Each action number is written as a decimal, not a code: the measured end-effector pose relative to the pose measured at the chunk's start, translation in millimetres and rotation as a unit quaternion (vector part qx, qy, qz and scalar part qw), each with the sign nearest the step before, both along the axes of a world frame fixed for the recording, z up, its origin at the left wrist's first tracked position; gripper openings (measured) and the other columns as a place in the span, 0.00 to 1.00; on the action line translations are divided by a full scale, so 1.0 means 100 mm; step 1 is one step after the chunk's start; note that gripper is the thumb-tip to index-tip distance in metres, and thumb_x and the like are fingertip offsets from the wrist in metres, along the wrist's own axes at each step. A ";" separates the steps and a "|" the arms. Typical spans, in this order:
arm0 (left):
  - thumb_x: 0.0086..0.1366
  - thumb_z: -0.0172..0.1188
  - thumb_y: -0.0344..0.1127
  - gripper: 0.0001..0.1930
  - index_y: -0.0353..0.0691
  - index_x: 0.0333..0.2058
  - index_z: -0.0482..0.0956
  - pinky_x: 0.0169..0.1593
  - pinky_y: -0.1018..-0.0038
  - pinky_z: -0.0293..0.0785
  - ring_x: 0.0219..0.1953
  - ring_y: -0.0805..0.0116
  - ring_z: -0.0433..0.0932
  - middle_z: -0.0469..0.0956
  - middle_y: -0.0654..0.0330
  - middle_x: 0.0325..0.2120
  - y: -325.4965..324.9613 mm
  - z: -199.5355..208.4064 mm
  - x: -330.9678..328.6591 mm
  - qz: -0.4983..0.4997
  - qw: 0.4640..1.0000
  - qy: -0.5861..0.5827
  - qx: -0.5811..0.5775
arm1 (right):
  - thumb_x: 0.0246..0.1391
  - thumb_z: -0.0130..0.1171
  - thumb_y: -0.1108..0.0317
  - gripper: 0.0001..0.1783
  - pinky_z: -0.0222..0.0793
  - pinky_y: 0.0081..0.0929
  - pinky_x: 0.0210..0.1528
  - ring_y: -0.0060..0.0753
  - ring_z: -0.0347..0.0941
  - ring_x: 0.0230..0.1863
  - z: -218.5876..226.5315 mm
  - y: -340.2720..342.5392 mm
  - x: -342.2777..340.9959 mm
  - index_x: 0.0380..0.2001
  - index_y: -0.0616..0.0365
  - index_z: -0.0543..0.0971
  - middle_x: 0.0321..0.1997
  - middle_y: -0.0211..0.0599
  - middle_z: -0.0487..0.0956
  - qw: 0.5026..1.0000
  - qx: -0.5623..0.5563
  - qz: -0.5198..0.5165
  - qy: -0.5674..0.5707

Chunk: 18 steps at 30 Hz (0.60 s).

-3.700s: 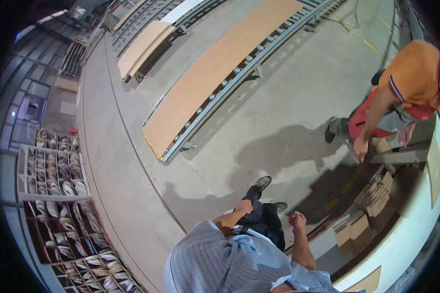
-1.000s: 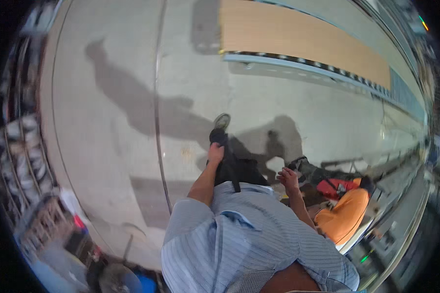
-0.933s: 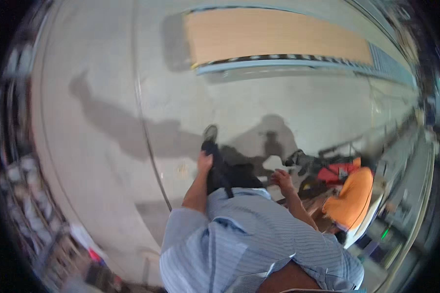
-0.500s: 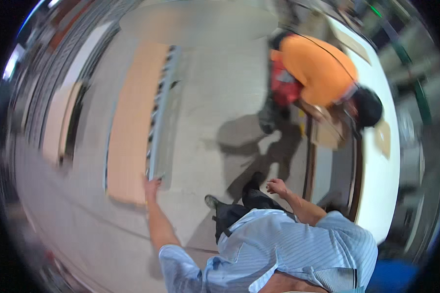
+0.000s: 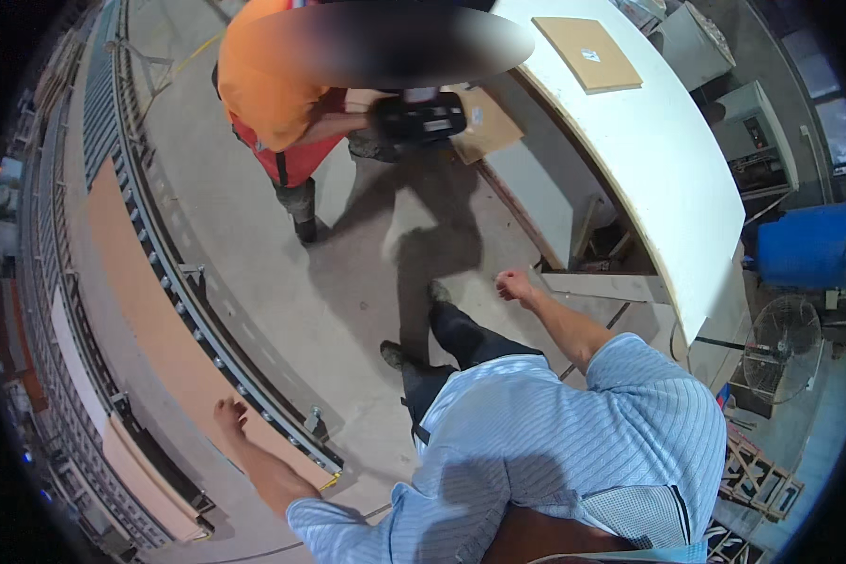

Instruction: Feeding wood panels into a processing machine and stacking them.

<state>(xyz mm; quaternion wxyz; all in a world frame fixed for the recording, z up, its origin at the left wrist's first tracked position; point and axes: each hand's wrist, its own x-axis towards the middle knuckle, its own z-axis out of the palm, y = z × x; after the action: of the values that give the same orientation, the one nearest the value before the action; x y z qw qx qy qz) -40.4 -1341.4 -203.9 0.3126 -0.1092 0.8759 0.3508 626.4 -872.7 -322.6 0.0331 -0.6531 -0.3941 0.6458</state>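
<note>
My left hand (image 5: 230, 415) hovers at or just above a long tan board (image 5: 160, 305), its fingers loosely bent and a little apart, with nothing in them. Whether it touches the board I cannot tell. That board lies along a roller conveyor (image 5: 197, 324) on my left. Out in front of my body, my right hand (image 5: 514, 285) hangs in the air with its fingers curled in. Nothing shows in it, and the closest thing is the low end of a white-topped table (image 5: 644, 150).
A co-worker in an orange shirt (image 5: 263, 70) bends ahead, beside a brown cardboard piece (image 5: 487, 124). Another brown panel (image 5: 587, 54) lies on the table. A blue barrel (image 5: 806, 246) and a wire fan (image 5: 782, 348) stand at right. More conveyor with stacked boards (image 5: 146, 475) runs far left.
My view has swung to the right. The co-worker now appears ahead instead of at right. My left hand has come off the board's near edge and sits over its face.
</note>
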 end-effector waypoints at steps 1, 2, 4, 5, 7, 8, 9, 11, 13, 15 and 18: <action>0.64 0.58 0.43 0.11 0.47 0.41 0.73 0.25 0.72 0.70 0.25 0.71 0.79 0.80 0.63 0.25 0.23 -0.21 0.16 0.003 1.000 0.001 0.012 | 0.60 0.58 0.63 0.06 0.73 0.26 0.26 0.25 0.77 0.26 0.02 0.04 0.07 0.32 0.52 0.79 0.28 0.31 0.79 1.000 0.018 -0.009 -0.016; 0.63 0.58 0.41 0.09 0.46 0.38 0.75 0.25 0.74 0.70 0.24 0.73 0.78 0.79 0.63 0.26 0.09 -0.28 0.14 -0.050 0.999 -0.011 0.003 | 0.60 0.58 0.62 0.07 0.73 0.26 0.26 0.25 0.76 0.26 0.02 -0.14 -0.01 0.31 0.51 0.79 0.27 0.31 0.78 1.000 0.021 -0.007 -0.016; 0.62 0.59 0.38 0.07 0.43 0.36 0.77 0.23 0.72 0.74 0.25 0.69 0.78 0.78 0.62 0.23 0.30 -0.59 0.54 -0.074 0.995 -0.002 0.064 | 0.59 0.57 0.61 0.08 0.74 0.28 0.28 0.27 0.77 0.26 -0.04 -0.34 0.06 0.31 0.52 0.78 0.27 0.31 0.77 0.999 -0.023 -0.029 0.032; 0.62 0.60 0.37 0.10 0.40 0.39 0.78 0.22 0.71 0.74 0.27 0.69 0.80 0.79 0.61 0.22 0.07 -0.75 0.66 -0.057 0.996 -0.030 0.058 | 0.60 0.56 0.61 0.07 0.74 0.29 0.28 0.28 0.77 0.26 0.01 -0.50 -0.16 0.33 0.52 0.78 0.28 0.31 0.78 0.999 -0.025 -0.013 0.018; 0.59 0.63 0.37 0.21 0.40 0.51 0.77 0.31 0.69 0.78 0.33 0.68 0.82 0.83 0.55 0.27 0.07 -1.29 1.04 -0.224 0.974 0.017 -0.018 | 0.60 0.56 0.62 0.07 0.74 0.30 0.29 0.30 0.77 0.27 0.08 -0.78 -0.28 0.36 0.52 0.77 0.29 0.31 0.78 1.000 -0.022 -0.004 0.004; 0.60 0.64 0.39 0.26 0.38 0.56 0.74 0.34 0.69 0.79 0.36 0.67 0.83 0.84 0.52 0.32 0.00 -1.19 1.43 -0.048 0.974 -0.085 0.202 | 0.60 0.56 0.62 0.07 0.75 0.30 0.30 0.30 0.78 0.28 0.04 -0.90 -0.35 0.37 0.53 0.77 0.30 0.32 0.78 1.000 -0.023 0.013 0.008; 0.61 0.61 0.40 0.22 0.38 0.52 0.76 0.34 0.68 0.78 0.36 0.67 0.83 0.84 0.53 0.33 -0.26 -1.22 1.80 0.010 0.972 -0.100 0.214 | 0.60 0.56 0.63 0.08 0.75 0.30 0.30 0.30 0.78 0.28 0.13 -1.02 -0.59 0.38 0.53 0.76 0.30 0.32 0.78 0.998 -0.036 0.051 0.009; 0.63 0.59 0.41 0.18 0.37 0.48 0.78 0.33 0.67 0.77 0.36 0.67 0.82 0.83 0.54 0.34 -0.54 -1.35 2.28 0.100 0.963 -0.098 0.230 | 0.60 0.56 0.63 0.08 0.75 0.30 0.30 0.30 0.78 0.28 0.20 -1.18 -0.86 0.39 0.54 0.76 0.30 0.32 0.78 0.991 -0.050 0.124 0.012; 0.60 0.63 0.41 0.12 0.38 0.34 0.82 0.35 0.65 0.78 0.33 0.64 0.84 0.84 0.52 0.30 -0.73 -1.44 2.57 -0.306 0.950 0.033 0.042 | 0.60 0.57 0.63 0.09 0.76 0.29 0.32 0.31 0.79 0.29 0.11 -1.22 -1.07 0.40 0.55 0.76 0.32 0.33 0.79 0.985 -0.096 0.104 0.094; 0.59 0.62 0.40 0.12 0.36 0.33 0.81 0.33 0.66 0.77 0.30 0.65 0.83 0.83 0.53 0.27 -0.95 -1.94 3.00 -0.255 0.965 0.055 0.018 | 0.60 0.58 0.63 0.09 0.77 0.29 0.32 0.31 0.79 0.30 0.13 -1.17 -1.27 0.40 0.55 0.76 0.32 0.34 0.79 0.979 -0.096 0.147 0.102; 0.59 0.62 0.39 0.12 0.35 0.31 0.79 0.30 0.68 0.77 0.25 0.66 0.82 0.82 0.54 0.22 -1.35 -2.30 3.83 -0.201 0.969 0.142 0.030 | 0.61 0.58 0.63 0.10 0.77 0.29 0.32 0.31 0.79 0.30 0.23 -1.05 -1.62 0.41 0.56 0.76 0.33 0.34 0.80 0.968 -0.083 0.220 0.092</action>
<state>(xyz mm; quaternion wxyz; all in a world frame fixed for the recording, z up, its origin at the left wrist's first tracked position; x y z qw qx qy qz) 342.6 -1476.4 -433.5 0.2523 0.1298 0.9043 0.3189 464.2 -977.6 -300.0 -0.1282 -0.4883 -0.4686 0.7250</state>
